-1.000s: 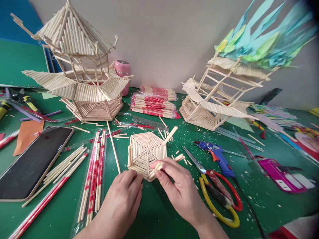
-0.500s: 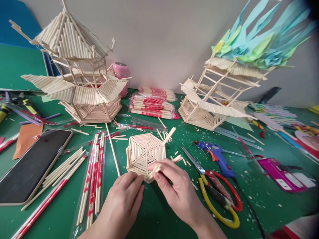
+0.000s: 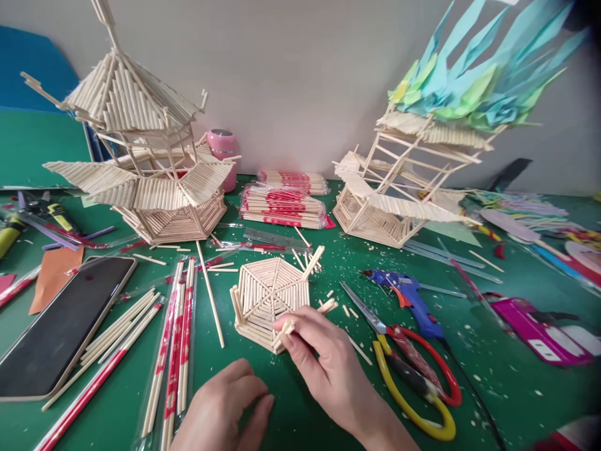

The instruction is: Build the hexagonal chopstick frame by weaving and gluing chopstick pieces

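Observation:
An eight-sided base of short wooden sticks point(image 3: 263, 289) lies flat on the green table, with short upright posts at some corners. My right hand point(image 3: 328, 369) pinches a bundle of short wooden sticks point(image 3: 287, 329) upright at the base's near corner. My left hand point(image 3: 225, 407) is off the base, closer to me. Its fingers are loosely curled, the thumb is apart from them, and nothing shows in it. Beside my right hand lies another short bundle point(image 3: 327, 305). Scissors point(image 3: 399, 351) with red and yellow handles and a blue glue gun point(image 3: 406, 297) lie to the right.
A stick pagoda point(image 3: 159, 188) stands at the back left; another point(image 3: 389, 188), topped with blue-green paper strips, stands at the back right. Wrapped chopstick packs point(image 3: 282, 205) lie between them. A phone point(image 3: 61, 326), loose sticks point(image 3: 117, 332) and wrapped chopsticks point(image 3: 176, 351) are on the left.
My left hand has let go of the base's near edge and drawn back toward me. My right hand stays at the near corner with the stick bundle. The camera view has shifted slightly.

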Action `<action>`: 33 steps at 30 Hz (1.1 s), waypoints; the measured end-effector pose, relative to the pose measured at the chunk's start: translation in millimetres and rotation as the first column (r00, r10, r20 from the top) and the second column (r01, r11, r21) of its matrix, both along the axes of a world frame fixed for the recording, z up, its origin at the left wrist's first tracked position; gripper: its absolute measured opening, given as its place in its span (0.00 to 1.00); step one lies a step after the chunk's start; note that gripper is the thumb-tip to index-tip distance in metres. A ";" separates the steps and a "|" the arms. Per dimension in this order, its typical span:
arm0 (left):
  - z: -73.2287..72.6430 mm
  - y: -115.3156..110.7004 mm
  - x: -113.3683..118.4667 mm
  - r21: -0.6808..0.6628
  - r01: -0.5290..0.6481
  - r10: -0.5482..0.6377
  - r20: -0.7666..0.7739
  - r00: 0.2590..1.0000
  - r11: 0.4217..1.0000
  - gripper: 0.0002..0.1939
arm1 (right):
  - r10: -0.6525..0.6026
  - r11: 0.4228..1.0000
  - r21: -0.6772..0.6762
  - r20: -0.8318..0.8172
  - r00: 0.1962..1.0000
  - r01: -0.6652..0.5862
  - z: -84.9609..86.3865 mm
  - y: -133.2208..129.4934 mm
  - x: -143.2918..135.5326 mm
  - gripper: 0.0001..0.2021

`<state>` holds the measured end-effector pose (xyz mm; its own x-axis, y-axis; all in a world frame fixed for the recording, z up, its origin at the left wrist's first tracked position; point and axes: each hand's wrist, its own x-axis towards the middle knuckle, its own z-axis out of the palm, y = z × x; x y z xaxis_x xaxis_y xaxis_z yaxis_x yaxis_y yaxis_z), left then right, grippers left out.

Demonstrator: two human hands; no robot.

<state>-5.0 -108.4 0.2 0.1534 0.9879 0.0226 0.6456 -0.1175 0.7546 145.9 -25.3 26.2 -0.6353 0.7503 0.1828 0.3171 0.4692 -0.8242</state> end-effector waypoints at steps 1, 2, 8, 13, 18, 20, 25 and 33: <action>-0.1 1.9 1.1 0.015 -0.023 0.023 0.017 1.000 1.000 0.11 | 0.002 1.000 0.003 0.000 1.000 -0.002 0.2 -0.1 0.0 0.08; 0.3 5.1 2.1 0.034 -0.046 0.045 0.037 0.998 0.998 0.10 | 0.002 1.000 0.004 0.000 1.000 -0.002 0.6 -0.1 -0.2 0.08; 13.0 34.5 4.9 0.079 -0.109 0.100 0.113 0.989 0.991 0.08 | 0.005 1.000 -0.004 -0.030 1.000 -0.005 2.4 0.2 -1.6 0.09; 22.6 49.9 4.1 -0.044 -0.024 0.029 0.111 0.993 0.999 0.09 | -0.017 1.000 -0.002 -0.018 1.000 0.017 2.5 -0.7 -2.0 0.10; 17.7 52.2 0.7 -0.038 0.047 -0.041 0.155 0.987 0.998 0.11 | -0.034 0.999 0.018 -0.026 0.999 0.035 2.8 -0.4 -1.6 0.10; 15.0 51.9 -1.3 -0.012 0.070 -0.067 0.173 0.983 0.997 0.10 | -0.043 0.999 0.016 -0.038 0.998 0.043 1.7 -0.1 -1.3 0.10; 11.4 51.4 -4.5 0.041 0.131 -0.136 0.216 0.967 0.991 0.09 | -0.025 1.000 -0.001 -0.057 0.998 0.025 -7.2 -1.4 -0.3 0.09; 6.2 49.6 -5.6 0.101 0.138 -0.152 0.147 0.977 0.985 0.09 | -0.022 0.999 0.033 -0.087 0.996 0.025 -18.0 -2.7 0.1 0.08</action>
<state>-10.6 -58.8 6.4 0.2830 0.9482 0.1444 0.4938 -0.2731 0.8256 146.0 -28.0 8.3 -0.5983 0.7571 0.2624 0.2563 0.4911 -0.8325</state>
